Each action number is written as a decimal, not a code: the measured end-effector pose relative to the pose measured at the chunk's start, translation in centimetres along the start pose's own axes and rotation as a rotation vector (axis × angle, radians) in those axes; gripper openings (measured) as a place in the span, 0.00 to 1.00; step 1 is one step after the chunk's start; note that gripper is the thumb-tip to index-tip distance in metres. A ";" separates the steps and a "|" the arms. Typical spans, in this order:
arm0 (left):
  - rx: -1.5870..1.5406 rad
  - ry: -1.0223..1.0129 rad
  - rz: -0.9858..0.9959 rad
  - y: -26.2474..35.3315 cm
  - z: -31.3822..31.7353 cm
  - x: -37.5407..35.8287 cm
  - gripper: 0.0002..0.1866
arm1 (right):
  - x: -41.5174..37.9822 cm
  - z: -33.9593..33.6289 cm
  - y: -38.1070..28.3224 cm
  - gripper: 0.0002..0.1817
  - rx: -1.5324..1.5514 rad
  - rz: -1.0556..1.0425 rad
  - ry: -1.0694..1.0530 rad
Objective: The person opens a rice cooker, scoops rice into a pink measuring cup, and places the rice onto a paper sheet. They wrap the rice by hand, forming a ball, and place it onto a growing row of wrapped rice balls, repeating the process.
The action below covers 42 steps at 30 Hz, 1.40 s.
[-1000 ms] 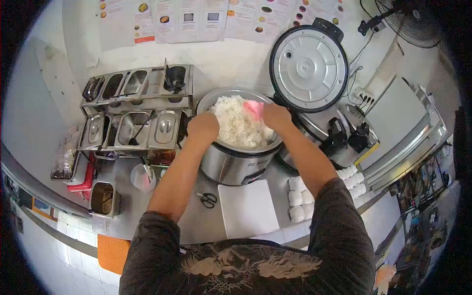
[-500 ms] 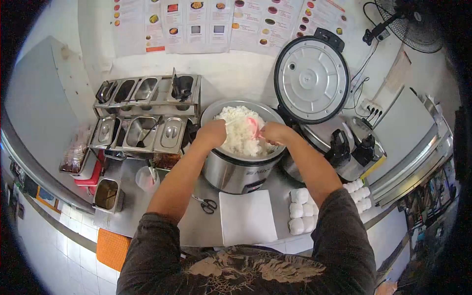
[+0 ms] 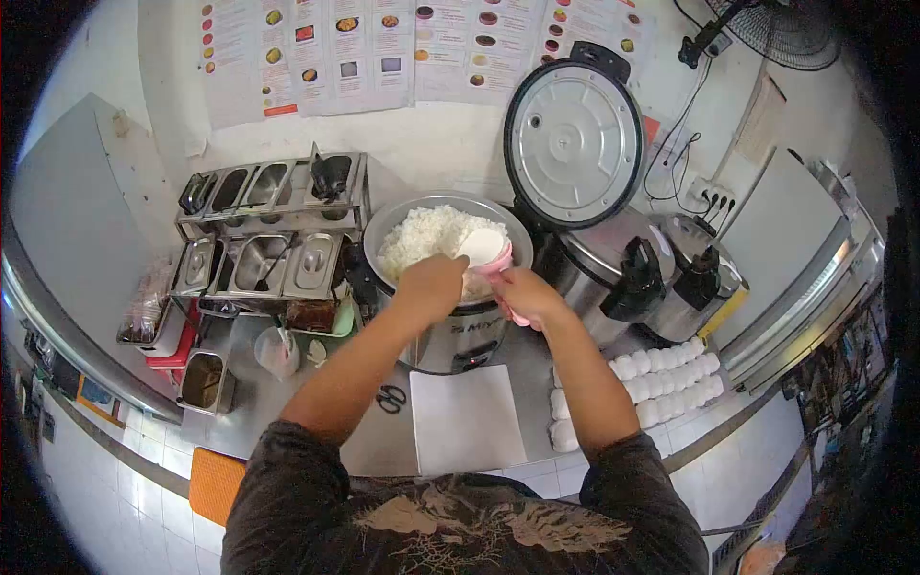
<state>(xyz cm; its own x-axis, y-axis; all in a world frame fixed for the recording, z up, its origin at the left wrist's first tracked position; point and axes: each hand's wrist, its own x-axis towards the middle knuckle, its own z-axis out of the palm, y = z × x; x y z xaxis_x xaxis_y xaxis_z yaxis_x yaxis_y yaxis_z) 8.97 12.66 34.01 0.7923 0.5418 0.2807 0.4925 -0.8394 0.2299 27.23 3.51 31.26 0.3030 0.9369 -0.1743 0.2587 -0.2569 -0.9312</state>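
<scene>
Rice point(image 3: 422, 233) fills the large rice cooker pot point(image 3: 381, 213), whose lid stands up behind it. My right hand point(image 3: 529, 295) is closed round the handle of a pink scoop point(image 3: 499, 262), held above the front right of the rice. Beside it, my left hand point(image 3: 433, 287) is closed on what looks like a white rice paddle point(image 3: 482, 246); its handle is hidden in my fingers. The paddle's pale blade lies over the scoop's mouth, so the scoop's contents are mostly hidden.
A white sheet point(image 3: 468, 420) lies before the cooker, scissors point(image 3: 391, 399) to its left. Rows of white wrapped portions point(image 3: 661, 388) sit at right. Metal food pans point(image 3: 261, 264) stand at left; the raised lid point(image 3: 574, 144) and more cookers point(image 3: 613, 273) are at right.
The pink scoop has come up out of the rice and toward me. My left hand has moved in close to it, and the white blade now shows over its mouth. The view has shifted slightly.
</scene>
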 end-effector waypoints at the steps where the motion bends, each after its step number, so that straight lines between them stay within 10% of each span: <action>1: 0.023 0.016 0.031 -0.1 0.0 0.5 0.18 | -0.6 0.3 -0.4 0.13 -0.008 -0.024 -0.006; 24: 0.089 0.139 -0.011 -8.5 4.9 4.7 0.19 | -1.6 -0.4 0.2 0.12 0.023 0.064 -0.020; 31: -0.102 -0.090 -0.049 1.0 1.6 0.6 0.22 | -0.9 -0.8 -0.2 0.13 0.049 0.011 -0.040; 42: -0.040 0.112 -0.001 -0.6 2.1 1.2 0.26 | -0.6 -3.1 -1.1 0.11 0.229 -0.002 -0.069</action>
<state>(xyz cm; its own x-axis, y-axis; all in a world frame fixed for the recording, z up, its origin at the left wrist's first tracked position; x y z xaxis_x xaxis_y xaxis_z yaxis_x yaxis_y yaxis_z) 10.35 13.68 32.29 0.7453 0.5462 0.3824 0.4769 -0.8375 0.2667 29.63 2.48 33.37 0.2368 0.9535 -0.1863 0.0418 -0.2016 -0.9786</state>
